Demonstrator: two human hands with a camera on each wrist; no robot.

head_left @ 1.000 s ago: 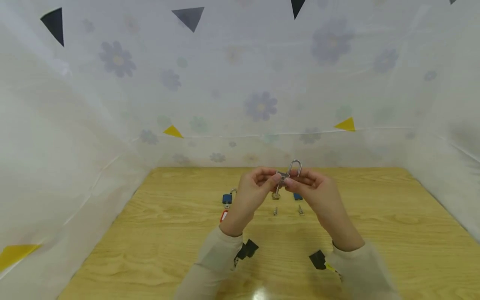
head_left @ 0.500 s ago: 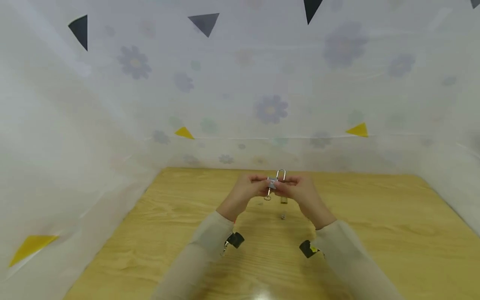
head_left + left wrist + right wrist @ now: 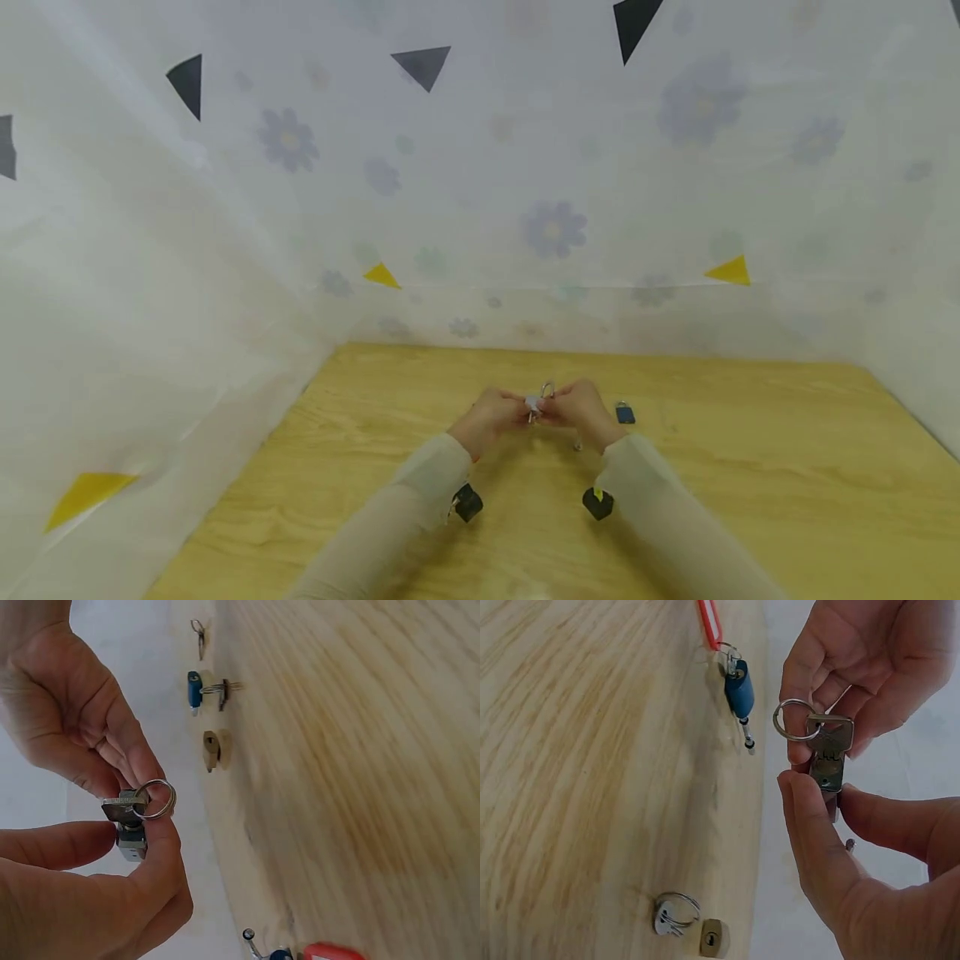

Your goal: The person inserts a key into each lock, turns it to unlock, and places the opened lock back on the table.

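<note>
My left hand (image 3: 491,417) and right hand (image 3: 587,412) meet just above the wooden table (image 3: 750,467), with a small silver padlock (image 3: 542,402) between them. In the right wrist view, the right hand (image 3: 832,847) pinches the padlock body (image 3: 825,774) between thumb and finger. The left hand (image 3: 855,667) pinches the key (image 3: 832,733), which sits in the lock with a split ring (image 3: 793,720) on it. The left wrist view shows the same key (image 3: 124,808) and padlock (image 3: 131,841) between both hands' fingertips. The shackle is mostly hidden.
A blue padlock (image 3: 625,413) and a loose key (image 3: 577,446) lie near my right hand. Another blue padlock (image 3: 739,694) with a red tag (image 3: 709,622), a brass padlock (image 3: 711,939) and ringed keys (image 3: 671,911) also lie on the table. White flowered sheets wall it in.
Both hands have moved forward and down toward the table, still holding the silver padlock and key. The head view has tilted up.
</note>
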